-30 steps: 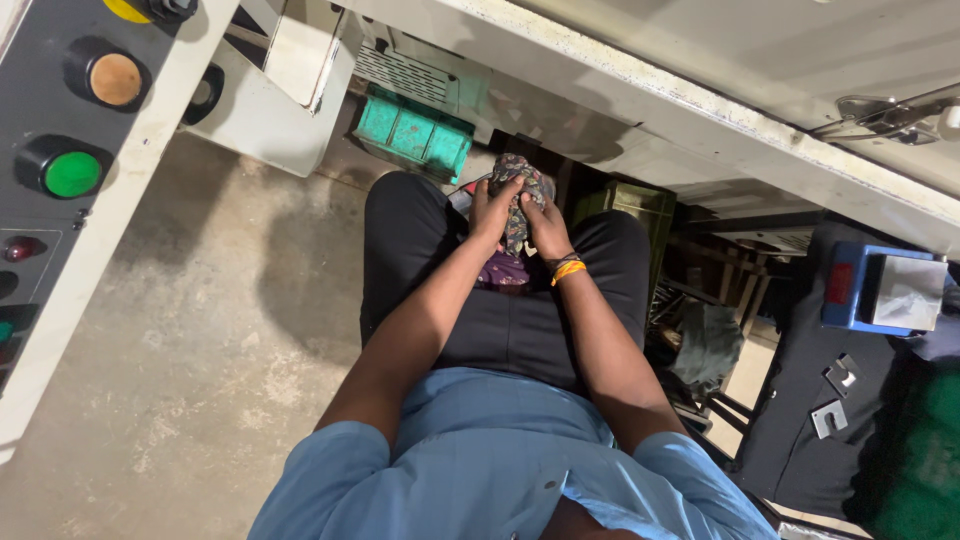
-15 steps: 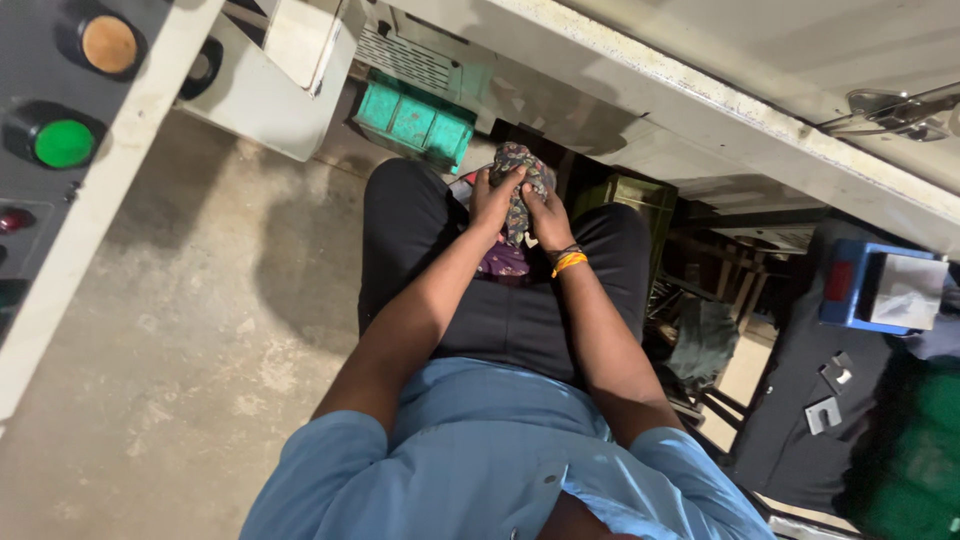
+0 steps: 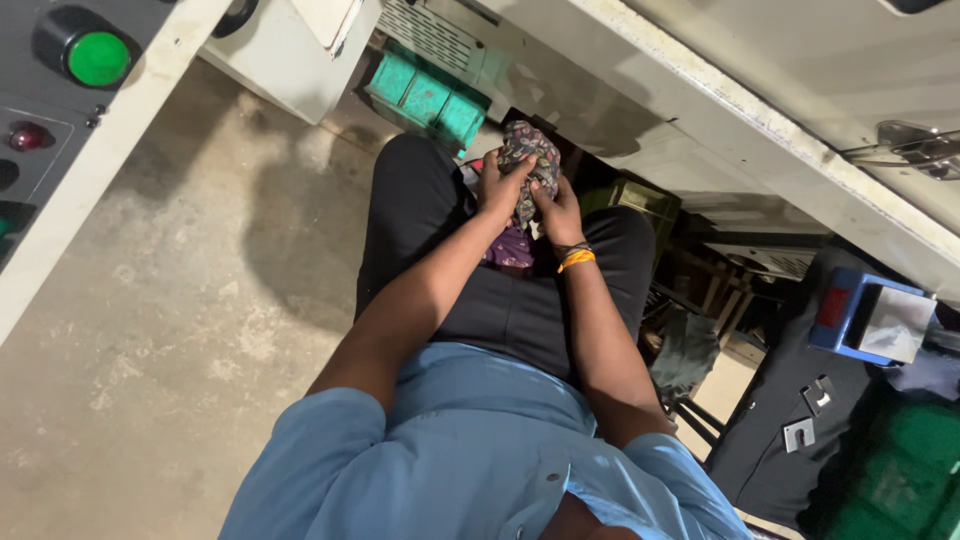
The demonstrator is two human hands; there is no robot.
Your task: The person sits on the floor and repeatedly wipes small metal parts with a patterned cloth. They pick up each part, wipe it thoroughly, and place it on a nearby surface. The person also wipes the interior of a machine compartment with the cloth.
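At about nine to ten o'clock a dark control panel with a round green push-button (image 3: 98, 58) and a small dark red lamp (image 3: 26, 136) runs along the edge, and below it lies bare grey concrete floor (image 3: 170, 330). Toward twelve o'clock a teal-green ribbed plastic block (image 3: 428, 95) sits under a white machine housing (image 3: 300, 50). Just below that, near the middle, the person sits in black trousers (image 3: 520, 310) and a light blue shirt (image 3: 470, 450), and the left hand (image 3: 498, 185) and right hand (image 3: 556, 208) (an orange band on its wrist) meet over the knees, fingers of both closed around a crumpled dark patterned piece of cloth (image 3: 530, 150) held up between them, above the lap. A purplish piece (image 3: 510, 248) rests on the thighs beneath. The cloth looks bunched, not yet spread or folded flat, so the handling seems partway. At three to four o'clock stands a blue box with a grey metal face (image 3: 870, 320).
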